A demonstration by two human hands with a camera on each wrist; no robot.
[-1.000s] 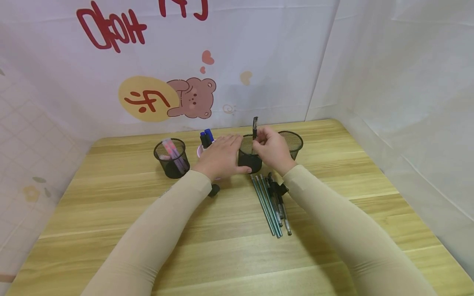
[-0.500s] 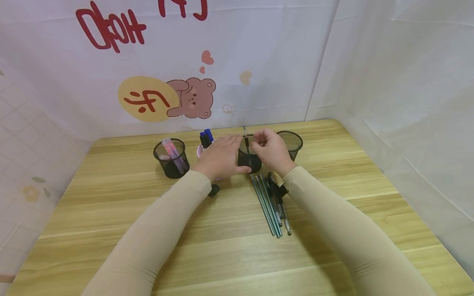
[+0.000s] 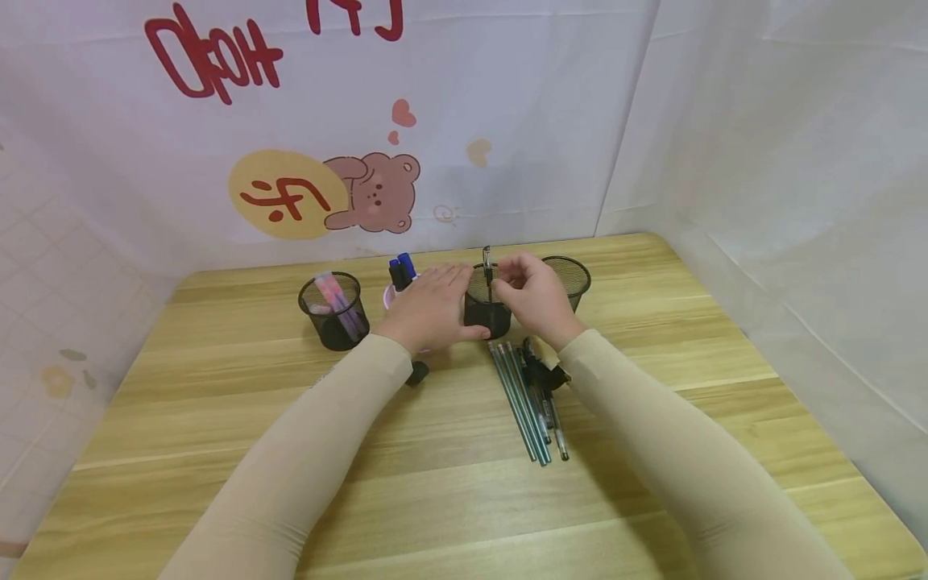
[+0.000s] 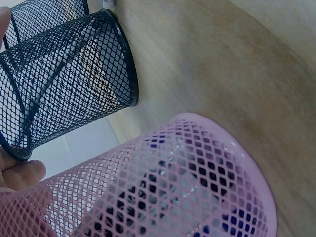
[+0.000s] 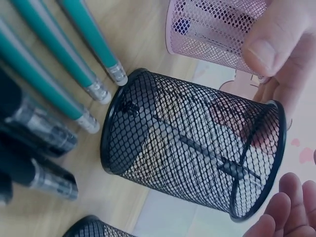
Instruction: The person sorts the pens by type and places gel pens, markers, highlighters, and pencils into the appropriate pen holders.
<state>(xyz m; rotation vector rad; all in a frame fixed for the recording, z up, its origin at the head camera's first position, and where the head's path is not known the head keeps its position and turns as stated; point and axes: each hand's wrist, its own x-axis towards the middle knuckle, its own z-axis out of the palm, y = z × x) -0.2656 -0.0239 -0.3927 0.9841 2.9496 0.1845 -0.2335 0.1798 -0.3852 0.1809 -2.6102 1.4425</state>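
My left hand point(image 3: 432, 308) holds the side of the middle black mesh pen holder point(image 3: 487, 321), fingers toward its far side and thumb in front. This hand also reaches over a pink mesh pen holder point(image 4: 244, 158), largely covering it in the head view. A black gel pen point(image 3: 487, 259) leans inside the middle holder, its clear end above the rim. My right hand point(image 3: 538, 296) hovers beside that rim, fingers loosely bent and apart from the pen. In the right wrist view its fingertips point(image 5: 291, 207) show at the lower right with nothing between them.
Teal pencils point(image 3: 516, 407) lie before the middle holder, with several black pens point(image 3: 545, 391) beside them under my right sleeve. Another black mesh holder point(image 3: 573, 278) stands at right. The left one point(image 3: 335, 322) contains pink-and-purple sticks. A small black object point(image 3: 417, 373) lies near my left sleeve.
A second ago my right hand pinched the black pen upright at the holder. Now the pen leans inside it, released. The left hand has stayed put.
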